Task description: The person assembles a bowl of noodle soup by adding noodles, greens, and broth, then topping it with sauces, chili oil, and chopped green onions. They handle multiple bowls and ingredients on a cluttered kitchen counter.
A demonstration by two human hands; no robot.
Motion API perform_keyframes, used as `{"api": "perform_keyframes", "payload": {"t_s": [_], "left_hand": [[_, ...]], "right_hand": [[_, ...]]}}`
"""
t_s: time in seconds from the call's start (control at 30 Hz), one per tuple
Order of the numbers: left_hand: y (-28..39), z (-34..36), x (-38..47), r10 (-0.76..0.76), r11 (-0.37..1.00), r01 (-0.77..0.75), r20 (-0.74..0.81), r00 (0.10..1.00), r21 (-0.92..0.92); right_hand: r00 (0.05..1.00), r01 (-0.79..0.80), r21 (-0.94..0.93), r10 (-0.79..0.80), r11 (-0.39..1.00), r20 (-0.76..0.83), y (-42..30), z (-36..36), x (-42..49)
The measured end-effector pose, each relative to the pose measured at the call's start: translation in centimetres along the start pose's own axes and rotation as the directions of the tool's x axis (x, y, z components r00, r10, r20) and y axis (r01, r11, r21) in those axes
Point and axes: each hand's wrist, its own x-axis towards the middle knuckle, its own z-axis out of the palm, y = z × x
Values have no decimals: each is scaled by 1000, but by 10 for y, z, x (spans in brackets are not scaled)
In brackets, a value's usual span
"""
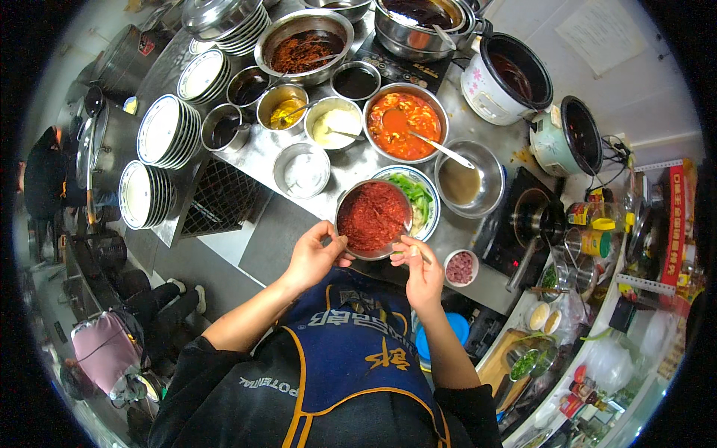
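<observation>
A stainless steel bowl of red chili paste (372, 215) is at the counter's front edge, close to my apron. My left hand (316, 252) grips its near left rim, thumb above and fingers below. My right hand (423, 271) is at the near right rim and holds the thin handle of a metal spoon (406, 227), whose head rests at the paste's edge. Behind the bowl, and partly hidden by it, is a blue-rimmed plate (435, 215) with chopped green vegetables (411, 193). To the right stands a small white bowl of diced pinkish food (460, 267).
Beyond are a bowl of red soup with a ladle (406, 126), a bowl of cloudy liquid (464, 179), a tub of white powder (302, 169) and stacked plates (159, 131). Right: an induction cooker with a pan (532, 215) and rice cookers (507, 78). A person (106, 341) is at left.
</observation>
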Motion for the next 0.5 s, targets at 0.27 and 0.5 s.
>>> {"api": "perform_keyframes", "payload": {"t_s": [0.27,0.5], "left_hand": [[-5,4,1,-43,999,44,-28,999,8],[-8,8,8,-69,996,67,-28,997,-51]], "right_hand": [[974,-206,351,225,914,-16,12,-19,6],[971,-196,436,237,878,-41,4,-26,7]]}}
